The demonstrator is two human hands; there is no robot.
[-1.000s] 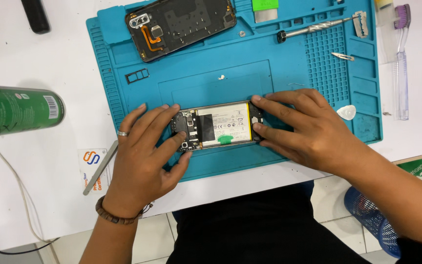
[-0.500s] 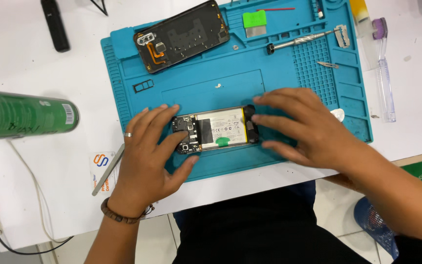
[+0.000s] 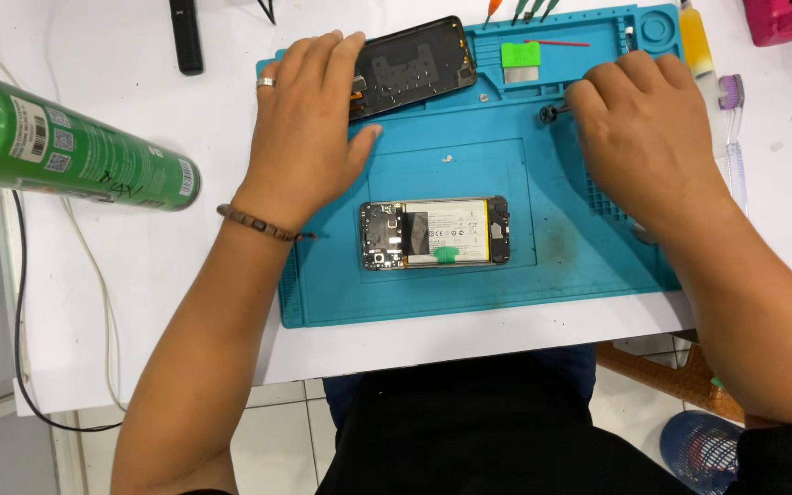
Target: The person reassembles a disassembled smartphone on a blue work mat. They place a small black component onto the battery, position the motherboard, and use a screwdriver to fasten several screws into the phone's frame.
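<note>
An opened phone (image 3: 434,234), with its battery and circuit board showing, lies untouched in the middle of the blue work mat (image 3: 579,266). My left hand (image 3: 309,119) rests flat at the mat's upper left, fingers spread over the left end of the black back cover (image 3: 419,66). Farther right, my right hand (image 3: 643,128) is curled over a screwdriver (image 3: 550,113) at the mat's upper right. Only the tool's dark end shows past my fingers. Both hands are well above the phone.
A green spray can (image 3: 75,151) lies on the white table at left, with cables (image 3: 20,275) below it. A toothbrush (image 3: 733,119) and a yellow tube (image 3: 695,41) lie right of the mat. A green block (image 3: 520,55) sits in a mat tray. A black bar (image 3: 185,35) lies at top.
Both hands have left the opened phone and moved up the mat: the left onto the back cover, the right onto the screwdriver. The camera view has shifted too.
</note>
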